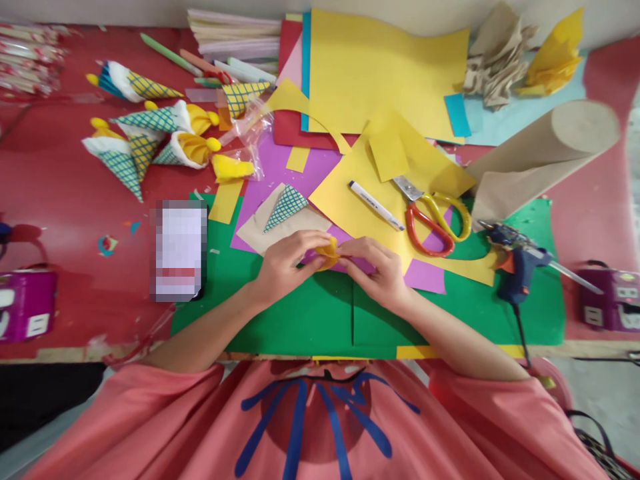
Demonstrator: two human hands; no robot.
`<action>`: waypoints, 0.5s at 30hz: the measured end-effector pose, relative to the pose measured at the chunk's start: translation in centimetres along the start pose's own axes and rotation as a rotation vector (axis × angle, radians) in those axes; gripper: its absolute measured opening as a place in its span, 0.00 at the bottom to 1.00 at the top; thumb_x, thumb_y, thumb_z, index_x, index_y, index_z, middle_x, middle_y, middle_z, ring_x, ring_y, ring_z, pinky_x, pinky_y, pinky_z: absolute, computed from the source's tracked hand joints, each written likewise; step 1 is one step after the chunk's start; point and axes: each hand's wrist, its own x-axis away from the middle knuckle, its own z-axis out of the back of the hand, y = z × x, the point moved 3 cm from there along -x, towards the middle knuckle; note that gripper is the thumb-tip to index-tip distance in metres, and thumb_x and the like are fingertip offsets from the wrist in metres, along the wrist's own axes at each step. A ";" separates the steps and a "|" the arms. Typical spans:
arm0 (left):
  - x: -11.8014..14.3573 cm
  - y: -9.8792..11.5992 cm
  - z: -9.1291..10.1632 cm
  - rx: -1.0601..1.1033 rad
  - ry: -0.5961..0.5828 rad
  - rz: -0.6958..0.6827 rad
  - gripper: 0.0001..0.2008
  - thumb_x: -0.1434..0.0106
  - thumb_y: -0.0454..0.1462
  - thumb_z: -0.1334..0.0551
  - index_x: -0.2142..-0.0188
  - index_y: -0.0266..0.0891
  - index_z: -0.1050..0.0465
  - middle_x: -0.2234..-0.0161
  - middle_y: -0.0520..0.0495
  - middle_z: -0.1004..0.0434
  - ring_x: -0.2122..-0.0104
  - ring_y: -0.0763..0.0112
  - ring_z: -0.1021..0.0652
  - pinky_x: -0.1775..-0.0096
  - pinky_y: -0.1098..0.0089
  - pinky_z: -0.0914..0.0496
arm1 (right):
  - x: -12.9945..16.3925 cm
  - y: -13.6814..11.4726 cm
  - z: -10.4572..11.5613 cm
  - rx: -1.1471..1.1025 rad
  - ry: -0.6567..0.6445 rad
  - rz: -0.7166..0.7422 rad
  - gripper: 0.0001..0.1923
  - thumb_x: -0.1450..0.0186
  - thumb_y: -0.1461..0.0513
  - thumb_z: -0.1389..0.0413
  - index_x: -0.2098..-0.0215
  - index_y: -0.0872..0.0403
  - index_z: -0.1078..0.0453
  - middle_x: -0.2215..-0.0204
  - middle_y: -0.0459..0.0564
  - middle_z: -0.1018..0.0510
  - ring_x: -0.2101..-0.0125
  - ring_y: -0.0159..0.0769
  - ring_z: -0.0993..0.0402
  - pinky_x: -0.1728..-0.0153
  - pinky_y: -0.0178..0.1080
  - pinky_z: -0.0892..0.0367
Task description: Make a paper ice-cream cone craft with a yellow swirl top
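A small piece of crumpled yellow paper (327, 253) is pinched between my two hands, above the near edge of the purple paper. My left hand (293, 263) is closed on its left side, thumb and fingers around it. From the right, my right hand (376, 270) grips its other end with the fingertips. Just beyond my left hand lies a small teal checked paper cone (286, 208) on a beige paper piece (250, 228). A white marker (376, 205) rests on yellow paper past my right hand.
Scissors (431, 223) with red and yellow handles lie to the right, near a blue glue gun (520, 263) and a brown paper roll (540, 157). Several finished cones (120, 163) and a phone (179, 250) are at left. Yellow sheets (385, 67) lie at the back.
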 end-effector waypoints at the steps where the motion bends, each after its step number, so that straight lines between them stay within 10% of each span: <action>1: 0.0 0.0 0.0 0.006 -0.001 -0.008 0.14 0.36 0.34 0.38 0.50 0.41 0.29 0.55 0.46 0.20 0.53 0.69 0.21 0.51 0.69 0.26 | 0.0 0.0 0.0 -0.007 -0.001 0.002 0.09 0.34 0.64 0.44 0.55 0.51 0.29 0.63 0.52 0.19 0.62 0.36 0.21 0.59 0.40 0.24; 10: 0.2 -0.2 0.2 -0.001 0.090 -0.001 0.13 0.38 0.33 0.36 0.53 0.42 0.26 0.58 0.47 0.19 0.57 0.70 0.20 0.54 0.70 0.25 | -0.1 0.3 0.0 -0.040 0.020 -0.041 0.11 0.36 0.65 0.42 0.54 0.51 0.30 0.65 0.50 0.22 0.66 0.33 0.24 0.65 0.36 0.25; 15: 0.0 0.0 0.3 0.068 0.046 -0.006 0.10 0.36 0.35 0.37 0.54 0.41 0.25 0.59 0.46 0.18 0.57 0.70 0.19 0.55 0.70 0.25 | -0.5 0.1 0.2 0.036 0.002 0.021 0.16 0.36 0.62 0.41 0.50 0.51 0.31 0.53 0.56 0.24 0.50 0.42 0.26 0.50 0.46 0.28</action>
